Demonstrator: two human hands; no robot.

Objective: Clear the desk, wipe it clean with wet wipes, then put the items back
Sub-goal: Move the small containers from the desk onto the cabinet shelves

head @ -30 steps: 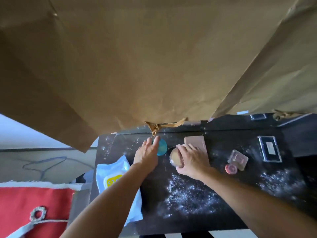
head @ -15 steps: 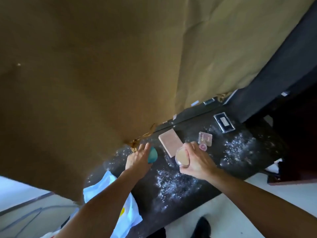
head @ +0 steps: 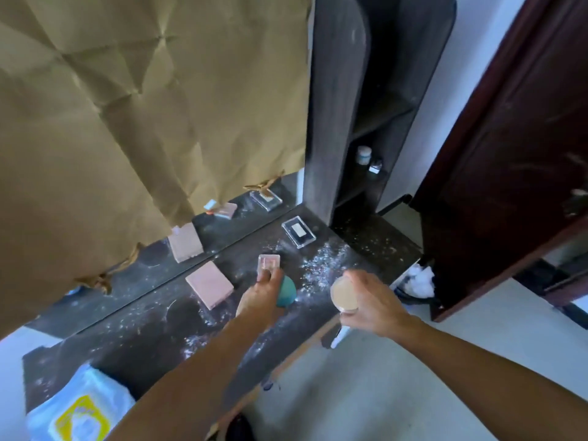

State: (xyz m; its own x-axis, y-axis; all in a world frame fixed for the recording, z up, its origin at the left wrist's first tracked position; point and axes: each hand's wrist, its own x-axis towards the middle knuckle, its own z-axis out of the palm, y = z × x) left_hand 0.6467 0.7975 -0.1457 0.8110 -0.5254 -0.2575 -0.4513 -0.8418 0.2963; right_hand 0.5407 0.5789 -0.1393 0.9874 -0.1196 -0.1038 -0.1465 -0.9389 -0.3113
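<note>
The left hand (head: 261, 297) curls round a teal sponge (head: 286, 291), its fingertips touching a small clear case (head: 269, 264) mid-desk (head: 143, 338). The right hand (head: 372, 303) grips a round jar (head: 344, 296) over the desk's front edge. A wipes pack (head: 79, 409) lies at the left end.

L hand (head: 264, 294) reaches fwd, grip apparently curled on teal sponge (head: 287, 291); R hand (head: 374, 305) grip clasps small jar (head: 344, 297).

Gripping teal sponge (head: 287, 292) with left hand (head: 261, 299); holding round beige jar (head: 344, 296) with right hand (head: 374, 305) near powder-dusted bench (head: 143, 338) edge.
</note>
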